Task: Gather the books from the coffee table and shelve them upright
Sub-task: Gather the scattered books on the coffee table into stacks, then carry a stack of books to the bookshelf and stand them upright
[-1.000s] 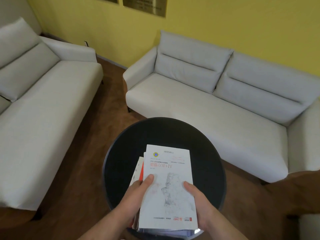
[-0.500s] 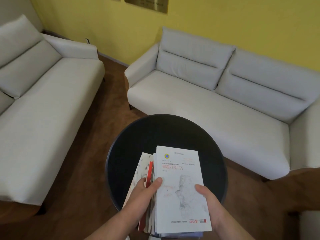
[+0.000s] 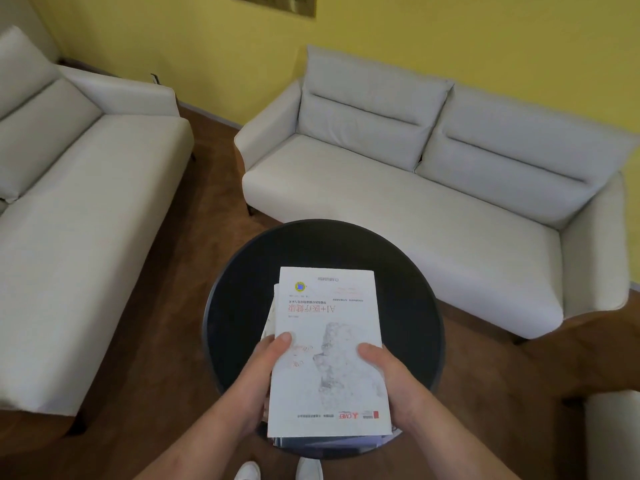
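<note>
A person's left hand (image 3: pixel 258 375) and right hand (image 3: pixel 394 386) grip a stack of books (image 3: pixel 329 341) by its sides, thumbs on the white top cover, over the round black coffee table (image 3: pixel 311 244). The lower books, fanned leftward a moment ago, now sit nearly squared.

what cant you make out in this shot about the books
Head view:
Book count: the white paperback top book hides the stack beneath.
Fingers of left hand and right hand: under the stack.
Whether the stack rests on the round black coffee table: unclear.
Gold wall plaque: cut by top edge.
</note>
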A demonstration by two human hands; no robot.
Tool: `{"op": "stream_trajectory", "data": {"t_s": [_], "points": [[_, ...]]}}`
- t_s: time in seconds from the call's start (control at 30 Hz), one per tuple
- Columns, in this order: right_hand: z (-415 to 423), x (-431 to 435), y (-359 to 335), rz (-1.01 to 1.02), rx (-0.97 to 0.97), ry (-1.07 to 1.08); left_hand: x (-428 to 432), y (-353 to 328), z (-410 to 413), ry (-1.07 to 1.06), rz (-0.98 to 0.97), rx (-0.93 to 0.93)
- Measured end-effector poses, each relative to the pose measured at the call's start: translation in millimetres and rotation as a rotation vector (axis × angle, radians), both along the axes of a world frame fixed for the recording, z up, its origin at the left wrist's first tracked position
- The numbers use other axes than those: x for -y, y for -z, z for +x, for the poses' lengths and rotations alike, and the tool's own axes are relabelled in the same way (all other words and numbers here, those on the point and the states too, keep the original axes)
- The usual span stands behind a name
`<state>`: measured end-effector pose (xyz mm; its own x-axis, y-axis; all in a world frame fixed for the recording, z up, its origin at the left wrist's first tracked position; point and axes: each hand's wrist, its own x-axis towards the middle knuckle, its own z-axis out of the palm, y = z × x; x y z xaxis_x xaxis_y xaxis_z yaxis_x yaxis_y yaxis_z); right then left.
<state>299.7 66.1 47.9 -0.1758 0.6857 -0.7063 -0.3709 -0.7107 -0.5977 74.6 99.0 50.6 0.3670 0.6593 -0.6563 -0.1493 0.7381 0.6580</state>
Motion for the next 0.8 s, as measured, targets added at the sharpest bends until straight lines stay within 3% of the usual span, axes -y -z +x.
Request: {"op": "stream_trajectory", "data": {"t_s": [0.23, 0.43, 0.8], "points": [[-32.1, -6.3, -56.6, 0.298, 0.075, -0.244, 21.6, -21.9, -39.1, -0.168, 0.02, 0.281], [-110.3, -27.9, -68.6, 0.277, 0.11, -0.39, 60.0, -30.9, -101.4, -0.436, 0.144, 0.261], [-316.6, -10.4, -55.0, 0.249, 0.022, -0.829, 155.3, -26.6, -270.1, -0.946, 0.084, 0.261]]}}
